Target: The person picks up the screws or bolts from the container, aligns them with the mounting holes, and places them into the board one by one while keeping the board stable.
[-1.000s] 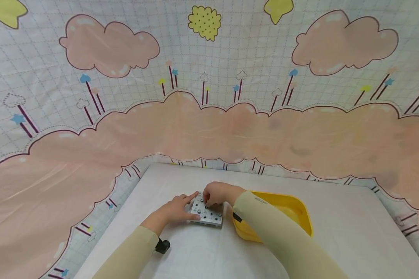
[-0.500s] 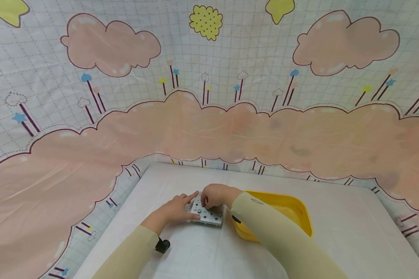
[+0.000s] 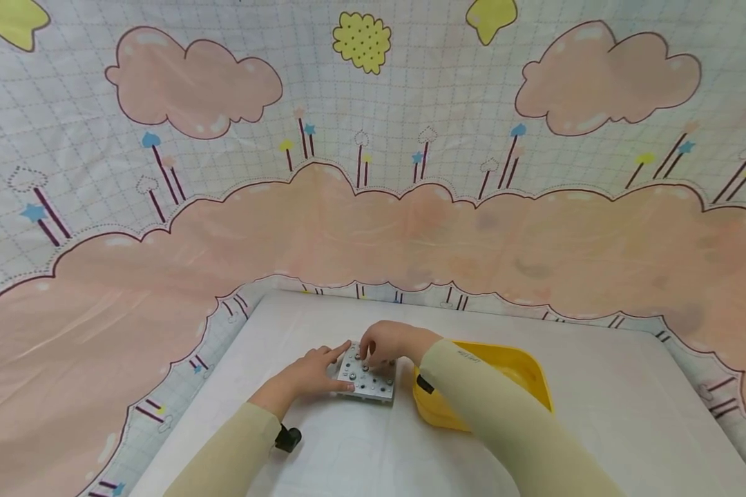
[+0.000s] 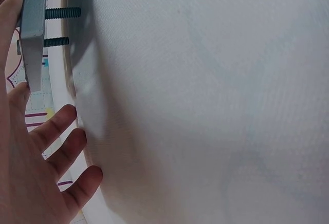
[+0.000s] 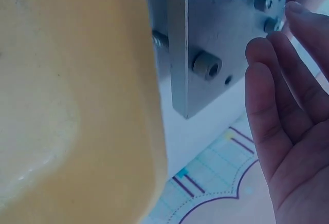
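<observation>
A silver metal plate (image 3: 376, 393) with socket head bolts and small holes in its face lies on the white table. Below it, threaded bolt shanks (image 4: 64, 13) stick out in the left wrist view. My left hand (image 3: 307, 373) steadies the plate's left side, thumb on the near corner and straight index finger at the far corner. Its other fingers stay loosely bent beside the plate. Over the plate, my right hand (image 3: 393, 343) has thumb and index finger bent together right at a bolt (image 3: 365, 368). The fingertips' contact is hidden in the right wrist view.
A yellow plastic tray (image 3: 537, 373) stands just right of the plate, under the right forearm. Behind the white table (image 3: 323, 449) hangs a patterned cloth (image 3: 441, 235) with clouds. A black strap mount (image 3: 289, 438) sits on the left wrist.
My right thumb and index finger shifted slightly at the bolts, and a bolt head they covered half a second ago now shows. The left hand and plate have stayed in place.
</observation>
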A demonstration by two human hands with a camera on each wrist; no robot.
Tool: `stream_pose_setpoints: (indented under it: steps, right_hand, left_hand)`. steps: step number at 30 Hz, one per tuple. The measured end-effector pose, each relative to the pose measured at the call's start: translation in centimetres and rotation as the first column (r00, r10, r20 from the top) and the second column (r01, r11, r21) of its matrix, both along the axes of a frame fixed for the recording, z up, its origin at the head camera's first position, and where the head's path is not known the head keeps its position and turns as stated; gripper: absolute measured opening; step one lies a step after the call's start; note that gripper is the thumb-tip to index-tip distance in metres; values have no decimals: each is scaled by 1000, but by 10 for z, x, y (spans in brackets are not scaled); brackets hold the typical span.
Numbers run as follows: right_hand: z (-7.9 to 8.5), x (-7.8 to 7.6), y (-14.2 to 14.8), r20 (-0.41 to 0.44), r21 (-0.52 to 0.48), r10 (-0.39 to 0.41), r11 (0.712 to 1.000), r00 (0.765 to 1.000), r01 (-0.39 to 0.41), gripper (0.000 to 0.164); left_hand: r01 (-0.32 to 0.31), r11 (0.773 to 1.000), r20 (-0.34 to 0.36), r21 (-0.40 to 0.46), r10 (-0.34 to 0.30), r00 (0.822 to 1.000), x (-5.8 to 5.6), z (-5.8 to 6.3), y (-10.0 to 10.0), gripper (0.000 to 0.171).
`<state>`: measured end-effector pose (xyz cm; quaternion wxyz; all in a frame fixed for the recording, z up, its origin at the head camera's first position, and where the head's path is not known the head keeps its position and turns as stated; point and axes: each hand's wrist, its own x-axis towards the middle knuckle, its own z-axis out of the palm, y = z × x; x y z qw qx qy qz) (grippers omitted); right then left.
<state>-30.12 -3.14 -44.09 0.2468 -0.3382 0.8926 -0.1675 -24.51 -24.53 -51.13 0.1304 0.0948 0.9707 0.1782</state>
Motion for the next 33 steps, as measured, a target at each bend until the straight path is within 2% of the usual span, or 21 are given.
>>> stream_pose_setpoints:
  steps: [9, 19, 25, 33]
  right_hand:
    - [5, -6, 24, -15, -70, 0, 998, 1000, -1, 11]
    - [10, -8, 71, -46, -159, 3, 987, 999, -10, 14]
    - [9, -6, 108, -47, -194, -53, 980, 997, 43, 10]
    - [2, -2, 161, -25, -229, -110, 968, 994, 101, 15]
  left_hand:
    - [-21, 1000, 13, -9, 21, 1000, 3, 2, 4, 99]
    - [-25, 1000, -6, -19, 25, 1000, 1, -1, 4, 100]
    - [-6, 1000, -13, -8, 6, 1000, -1, -4, -1, 101]
    - [5, 1000, -6, 2, -5, 1000, -2, -2, 2, 101]
